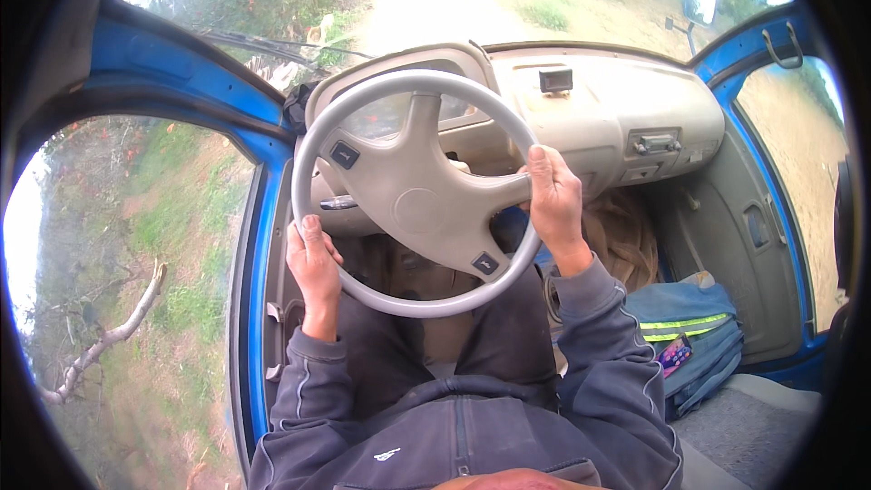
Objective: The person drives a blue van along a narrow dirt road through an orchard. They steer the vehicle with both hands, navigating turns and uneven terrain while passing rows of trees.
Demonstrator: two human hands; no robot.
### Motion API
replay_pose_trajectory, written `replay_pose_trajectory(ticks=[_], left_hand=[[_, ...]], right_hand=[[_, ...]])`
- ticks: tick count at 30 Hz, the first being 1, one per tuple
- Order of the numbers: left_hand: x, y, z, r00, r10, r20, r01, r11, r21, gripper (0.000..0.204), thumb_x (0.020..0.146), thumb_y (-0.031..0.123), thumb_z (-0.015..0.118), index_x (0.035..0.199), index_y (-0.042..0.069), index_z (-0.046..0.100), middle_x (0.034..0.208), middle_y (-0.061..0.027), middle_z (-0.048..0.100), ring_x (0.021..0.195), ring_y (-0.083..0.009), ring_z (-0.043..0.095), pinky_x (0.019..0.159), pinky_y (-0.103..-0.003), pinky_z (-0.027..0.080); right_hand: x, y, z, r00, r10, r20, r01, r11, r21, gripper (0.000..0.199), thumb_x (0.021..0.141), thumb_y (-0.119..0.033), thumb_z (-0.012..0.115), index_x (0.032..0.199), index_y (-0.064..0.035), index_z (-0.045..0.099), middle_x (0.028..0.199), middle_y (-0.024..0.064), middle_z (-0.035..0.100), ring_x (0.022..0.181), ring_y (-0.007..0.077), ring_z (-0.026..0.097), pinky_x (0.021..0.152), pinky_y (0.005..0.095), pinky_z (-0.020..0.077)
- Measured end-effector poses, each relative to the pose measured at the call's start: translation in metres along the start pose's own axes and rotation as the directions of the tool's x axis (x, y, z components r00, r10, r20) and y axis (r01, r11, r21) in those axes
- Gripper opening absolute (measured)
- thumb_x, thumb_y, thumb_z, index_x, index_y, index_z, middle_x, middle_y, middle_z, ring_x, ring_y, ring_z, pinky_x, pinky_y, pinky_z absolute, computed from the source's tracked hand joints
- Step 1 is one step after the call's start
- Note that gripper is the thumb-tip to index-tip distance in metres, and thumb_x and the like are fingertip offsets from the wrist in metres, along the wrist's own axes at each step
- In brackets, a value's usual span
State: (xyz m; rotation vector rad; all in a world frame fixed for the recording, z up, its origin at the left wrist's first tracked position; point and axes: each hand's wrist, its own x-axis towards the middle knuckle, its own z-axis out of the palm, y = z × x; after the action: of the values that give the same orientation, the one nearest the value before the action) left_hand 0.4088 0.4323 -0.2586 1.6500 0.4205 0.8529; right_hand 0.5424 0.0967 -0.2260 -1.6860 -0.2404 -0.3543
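Note:
In front of me is a grey steering wheel (422,309) with a beige hub and spokes, turned so that its spokes sit at a slant. My left hand (315,265) is closed round the rim at its lower left, thumb on top. On the right side of the rim, by the end of a spoke, my right hand (555,204) grips with the thumb pointing up. Behind the wheel is an instrument panel (399,82), partly covered by rim and spokes. A dark stalk (339,203) shows through the wheel's left gap.
A beige dashboard (617,91) runs to the right, with a small dark box (555,81) on it. A blue jacket with a yellow stripe (689,308) and a phone (674,356) lie on the passenger side. Outside are a pale track (426,0), bushes and a bare branch (113,336).

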Motion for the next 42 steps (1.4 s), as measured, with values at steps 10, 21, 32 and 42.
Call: replay_pose_trajectory(ticks=[10, 21, 32, 42], left_hand=[[-0.021, -0.002, 0.015, 0.999, -0.052, -0.002, 0.051, 0.985, -0.162, 0.034, 0.118, 0.039, 0.058, 0.111, 0.007, 0.064, 0.072, 0.0033, 0.053, 0.056, -0.0049, 0.05, 0.05, -0.024, 0.042], [-0.001, 0.01, 0.001, 0.997, -0.027, 0.075, 0.033, 0.996, -0.079, 0.036, 0.117, 0.041, 0.06, 0.117, 0.006, 0.067, 0.071, 0.0033, 0.054, 0.056, -0.0051, 0.052, 0.052, -0.024, 0.043], [0.082, 0.104, 0.035, 0.929, 0.197, 0.312, -0.298, 0.9, 0.319, 0.041, 0.112, 0.039, 0.069, 0.136, 0.006, 0.071, 0.094, -0.0026, 0.072, 0.083, -0.0095, 0.065, 0.076, -0.029, 0.055], [0.092, 0.102, 0.044, 0.909, 0.231, 0.348, -0.357, 0.863, 0.358, 0.05, 0.107, 0.052, 0.072, 0.128, 0.007, 0.075, 0.094, -0.0192, 0.079, 0.09, -0.0338, 0.077, 0.083, -0.042, 0.058]], right_hand=[[-0.013, -0.009, 0.0, 0.997, 0.072, -0.003, -0.072, 0.997, -0.004, 0.045, 0.12, -0.044, 0.051, 0.12, -0.0022, 0.066, 0.066, -0.001, 0.051, 0.048, 0.0084, 0.05, 0.045, 0.0263, 0.0429], [-0.025, -0.002, 0.006, 0.996, 0.087, -0.019, -0.085, 0.99, 0.114, 0.042, 0.12, -0.043, 0.052, 0.12, -0.0021, 0.064, 0.065, -0.0009, 0.051, 0.046, 0.0076, 0.05, 0.044, 0.0255, 0.043], [-0.028, 0.004, 0.003, 0.996, 0.084, 0.007, -0.083, 0.98, 0.183, 0.043, 0.119, -0.041, 0.054, 0.129, 0.0002, 0.065, 0.066, -0.001, 0.053, 0.047, 0.0074, 0.051, 0.044, 0.0254, 0.0438], [-0.037, 0.006, 0.001, 0.996, 0.089, -0.02, -0.083, 0.975, 0.206, 0.044, 0.12, -0.039, 0.052, 0.127, 0.0029, 0.064, 0.074, 0.0004, 0.056, 0.05, 0.0065, 0.049, 0.043, 0.0247, 0.0439]])
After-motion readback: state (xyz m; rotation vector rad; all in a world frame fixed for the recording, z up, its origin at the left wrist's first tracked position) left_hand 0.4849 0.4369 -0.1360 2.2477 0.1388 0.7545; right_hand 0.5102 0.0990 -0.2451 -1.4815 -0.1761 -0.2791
